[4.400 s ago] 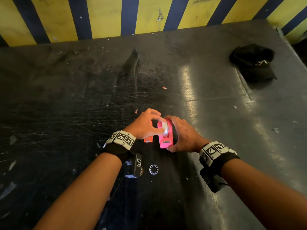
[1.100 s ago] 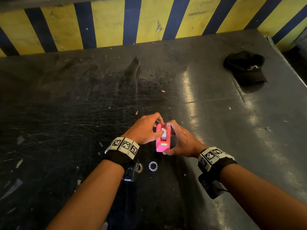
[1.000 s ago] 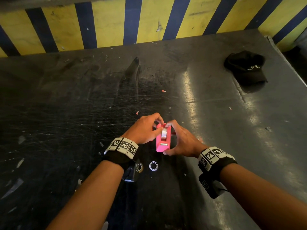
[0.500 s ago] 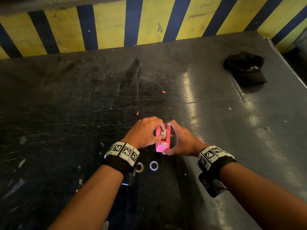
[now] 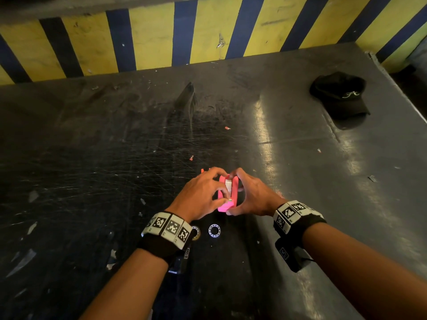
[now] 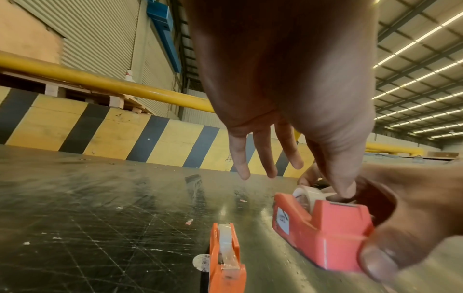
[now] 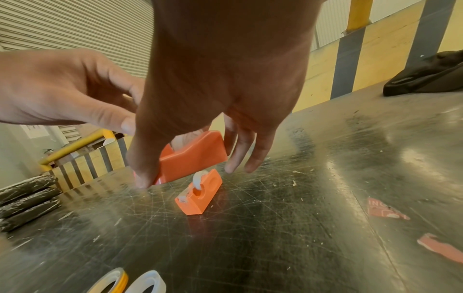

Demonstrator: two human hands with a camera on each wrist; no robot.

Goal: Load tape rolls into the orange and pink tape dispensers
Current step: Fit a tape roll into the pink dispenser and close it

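Both hands work on the pink tape dispenser [image 5: 227, 205], which looks red-orange in the wrist views [image 6: 323, 228] [image 7: 192, 156]. A clear tape roll [image 6: 305, 195] sits in it. My right hand [image 5: 250, 196] grips the dispenser, thumb at its near end and fingers on the far side. My left hand [image 5: 203, 192] reaches over it. The left thumb [image 6: 343, 188] presses the tape strip just behind the cutter, while three fingers stick out straight. The orange dispenser [image 6: 225, 257] [image 7: 200, 194] stands on the table to the left with a roll in it, mostly hidden in the head view.
Two loose tape rolls [image 5: 213, 230] [image 7: 148, 283] lie on the scratched dark table [image 5: 115, 158] near my wrists. A black cap [image 5: 339, 95] lies at the far right. Pink scraps [image 7: 385, 210] lie to the right. A yellow and blue striped wall [image 5: 208, 31] borders the back.
My left thumb has slid from the roll at the dispenser's far end toward the cutter at the near end. The right hand keeps its grip on the pink dispenser.
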